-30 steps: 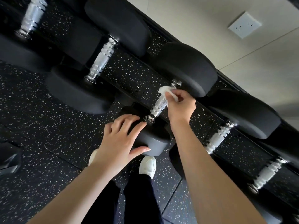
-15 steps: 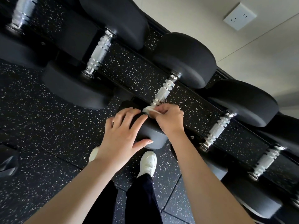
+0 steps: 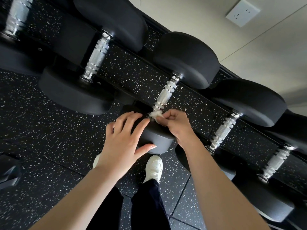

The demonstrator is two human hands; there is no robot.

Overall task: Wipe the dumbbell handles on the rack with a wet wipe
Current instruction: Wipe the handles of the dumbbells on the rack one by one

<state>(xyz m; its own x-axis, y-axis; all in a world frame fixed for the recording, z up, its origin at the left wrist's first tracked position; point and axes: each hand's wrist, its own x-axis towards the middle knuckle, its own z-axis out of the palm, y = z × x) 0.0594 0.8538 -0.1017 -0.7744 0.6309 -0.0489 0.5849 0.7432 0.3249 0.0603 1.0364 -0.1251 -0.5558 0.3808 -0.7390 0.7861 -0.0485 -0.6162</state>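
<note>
My right hand (image 3: 176, 124) pinches the crumpled white wet wipe (image 3: 155, 114) btwn thumb & curled fingers, pressing it on the near end of the knurled chrome dumbbell handle (image 3: 165, 93), right where it meets the near black rubber dumbbell head (image 3: 156, 138). My left hand (image 3: 123, 140) lies flat on that head, fingers straight & spread, thumb on its front face. Hands just beside each other, not touching. The dumbbell sits on the black rack (image 3: 191, 95) above black speckled rubber floor (image 3: 49, 130); white sneakers (image 3: 153, 168) below.
</note>
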